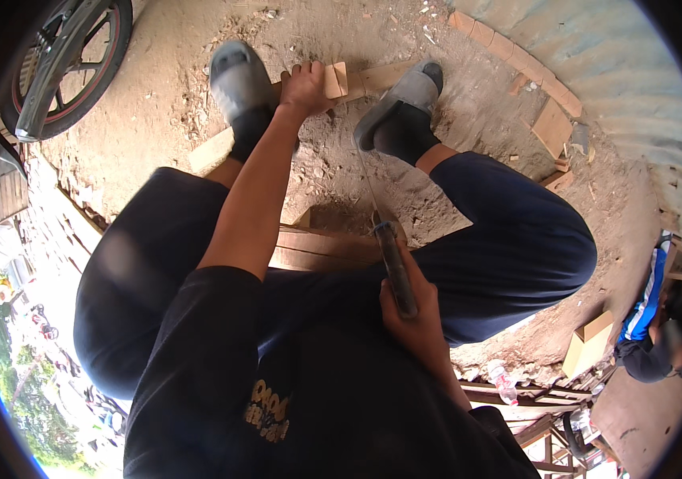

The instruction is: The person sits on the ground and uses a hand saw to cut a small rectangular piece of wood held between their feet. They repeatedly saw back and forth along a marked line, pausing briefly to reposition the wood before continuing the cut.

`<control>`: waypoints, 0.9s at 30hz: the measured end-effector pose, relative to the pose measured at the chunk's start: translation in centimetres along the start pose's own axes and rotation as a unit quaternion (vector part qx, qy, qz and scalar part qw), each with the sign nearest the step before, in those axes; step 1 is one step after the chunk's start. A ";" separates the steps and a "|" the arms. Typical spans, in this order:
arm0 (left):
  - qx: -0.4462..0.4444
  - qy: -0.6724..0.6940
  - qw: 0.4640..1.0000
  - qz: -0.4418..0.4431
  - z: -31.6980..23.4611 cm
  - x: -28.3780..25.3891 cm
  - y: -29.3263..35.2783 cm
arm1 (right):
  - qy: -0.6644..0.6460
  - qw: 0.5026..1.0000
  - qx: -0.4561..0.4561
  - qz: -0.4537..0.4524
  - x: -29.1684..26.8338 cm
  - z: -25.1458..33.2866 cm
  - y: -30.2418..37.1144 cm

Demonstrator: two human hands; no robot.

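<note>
A long wooden board (385, 77) lies across the ground by my two sandalled feet. My left hand (306, 88) is closed over it between the feet, beside a short wooden block (336, 81) that seems to rest on the board. Lower down, in front of my body, my right hand (419, 307) is wrapped round the dark handle of a handsaw (393, 267). Its thin blade is seen nearly edge-on, pointing away from me toward the board. Where the blade's tip ends, near the right sandal (405, 100), is hard to make out.
Beneath me is a wooden seat (325, 246). A motorcycle wheel (77, 72) stands at the far left. Bricks (516, 60) line a corrugated metal sheet (636, 72) at the right, near a wood offcut (552, 128). A plastic bottle (503, 382) and another person (660, 343) are at the lower right.
</note>
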State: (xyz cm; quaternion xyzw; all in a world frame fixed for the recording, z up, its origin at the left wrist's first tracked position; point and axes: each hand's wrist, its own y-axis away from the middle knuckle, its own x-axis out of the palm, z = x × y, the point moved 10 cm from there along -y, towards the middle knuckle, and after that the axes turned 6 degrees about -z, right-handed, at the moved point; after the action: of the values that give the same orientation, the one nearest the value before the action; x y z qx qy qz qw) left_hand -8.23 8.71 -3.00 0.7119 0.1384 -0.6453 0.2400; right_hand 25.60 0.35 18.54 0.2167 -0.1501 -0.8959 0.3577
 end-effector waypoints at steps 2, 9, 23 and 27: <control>-0.001 0.010 1.000 0.007 0.1 0.2 -0.2 | 0.009 1.000 -0.016 -0.003 0.0 -0.1 -0.1; -0.030 0.011 0.999 0.015 0.5 0.3 -0.5 | 0.030 0.999 0.014 -0.001 0.2 0.4 -0.5; 0.013 0.047 0.998 -0.049 -0.5 -0.2 0.4 | 0.030 0.998 0.046 0.008 -0.6 0.3 -0.1; 0.023 0.050 0.996 -0.076 -0.5 -0.7 0.2 | 0.014 0.996 0.087 0.015 -1.0 0.1 0.3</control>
State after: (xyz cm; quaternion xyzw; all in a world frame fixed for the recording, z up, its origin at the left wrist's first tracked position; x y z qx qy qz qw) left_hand -7.80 8.87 -2.25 0.7357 0.1892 -0.6287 0.1664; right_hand 26.39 0.89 19.07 0.2576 -0.2253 -0.8708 0.3528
